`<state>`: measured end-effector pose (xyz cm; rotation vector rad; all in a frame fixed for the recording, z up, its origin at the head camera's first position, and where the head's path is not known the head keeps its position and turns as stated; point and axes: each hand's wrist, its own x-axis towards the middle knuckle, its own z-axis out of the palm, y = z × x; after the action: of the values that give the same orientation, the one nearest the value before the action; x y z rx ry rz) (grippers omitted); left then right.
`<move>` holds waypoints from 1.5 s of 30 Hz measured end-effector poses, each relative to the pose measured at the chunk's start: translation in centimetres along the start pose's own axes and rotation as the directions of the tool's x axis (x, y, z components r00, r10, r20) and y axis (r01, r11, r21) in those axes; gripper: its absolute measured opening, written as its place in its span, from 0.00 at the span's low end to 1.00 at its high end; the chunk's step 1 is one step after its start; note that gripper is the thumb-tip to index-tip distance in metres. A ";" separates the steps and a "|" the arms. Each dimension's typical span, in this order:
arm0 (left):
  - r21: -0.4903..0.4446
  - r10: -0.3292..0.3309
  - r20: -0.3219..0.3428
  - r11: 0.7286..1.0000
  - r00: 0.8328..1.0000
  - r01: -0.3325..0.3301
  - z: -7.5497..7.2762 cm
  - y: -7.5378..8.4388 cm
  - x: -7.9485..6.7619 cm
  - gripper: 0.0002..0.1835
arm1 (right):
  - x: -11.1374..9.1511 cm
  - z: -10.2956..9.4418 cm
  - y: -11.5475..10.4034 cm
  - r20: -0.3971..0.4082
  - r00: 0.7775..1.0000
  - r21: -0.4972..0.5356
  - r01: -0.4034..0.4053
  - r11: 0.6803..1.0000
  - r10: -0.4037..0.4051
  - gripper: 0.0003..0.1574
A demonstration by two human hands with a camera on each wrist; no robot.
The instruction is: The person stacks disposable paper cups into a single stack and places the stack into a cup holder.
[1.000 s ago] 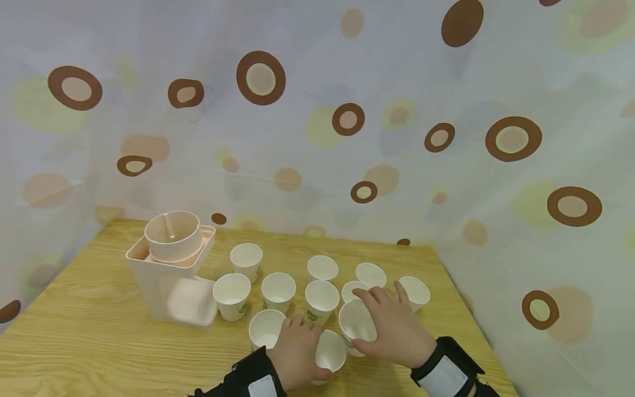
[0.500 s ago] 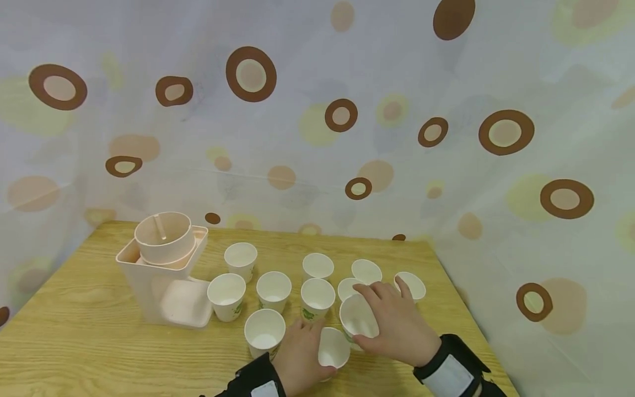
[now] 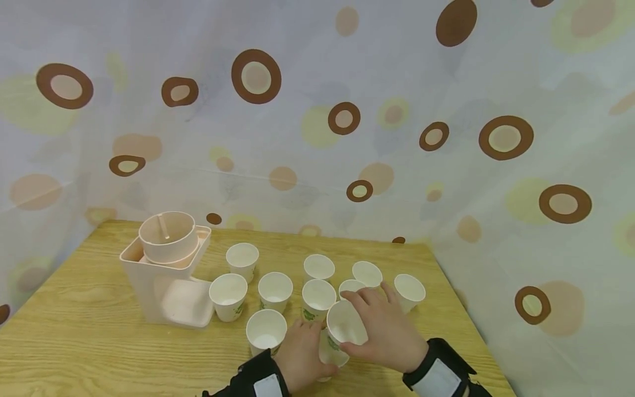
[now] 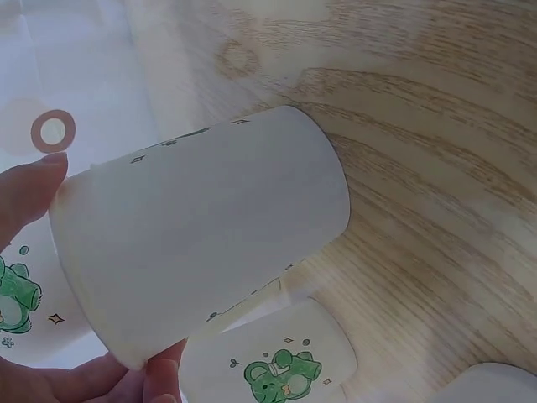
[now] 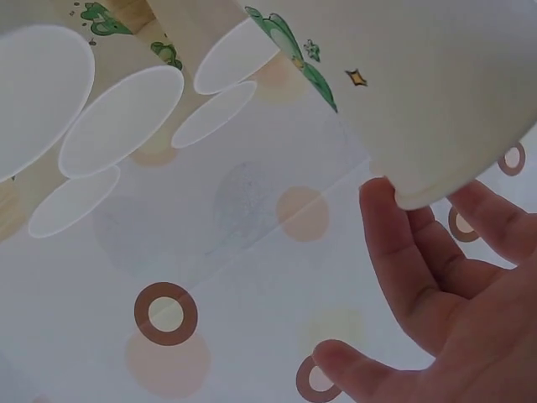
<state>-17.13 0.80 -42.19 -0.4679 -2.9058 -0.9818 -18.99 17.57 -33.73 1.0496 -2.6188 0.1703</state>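
My left hand (image 3: 300, 355) grips a white paper cup (image 3: 337, 355) by its rim, low at the front of the table. In the left wrist view this cup (image 4: 201, 235) is tilted, thumb and fingertips at its rim. My right hand (image 3: 387, 333) holds another paper cup (image 3: 346, 324) by the rim, mouth up. Seen from the head, that cup partly covers the left one; whether they touch I cannot tell. The right wrist view shows its green drawing and fingertips (image 5: 382, 201) at its rim.
Several white paper cups stand upright behind and left of my hands, such as one at the near left (image 3: 266, 330) and one at the far right (image 3: 409, 291). A beige plastic container (image 3: 159, 292) with a round cup-shaped part (image 3: 167, 240) stands left on the wooden table (image 3: 89, 342).
My right hand has moved left with its cup, which now overlaps the left hand's cup in the head view. The left hand has stayed nearly in place, still holding its cup.
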 end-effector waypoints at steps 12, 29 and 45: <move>-0.080 0.064 -0.095 0.994 0.993 -0.072 1.0 -0.3 0.1 0.39 | 0.0 0.8 -0.1 -0.022 0.999 0.011 0.039 0.999 -0.039 0.46; -0.318 0.007 -0.076 0.948 0.997 -0.031 2.6 -0.3 -0.1 0.41 | -0.3 1.1 0.1 0.020 0.999 0.036 0.031 0.999 -0.032 0.43; -0.495 -0.037 -0.064 0.869 0.997 0.001 3.9 -1.3 0.2 0.39 | -0.3 1.7 0.0 0.082 0.997 0.063 -0.008 0.998 0.003 0.44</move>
<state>-17.45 2.19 -45.99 -0.4058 -2.5729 -1.7181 -19.18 17.42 -35.48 1.0923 -2.7059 0.2180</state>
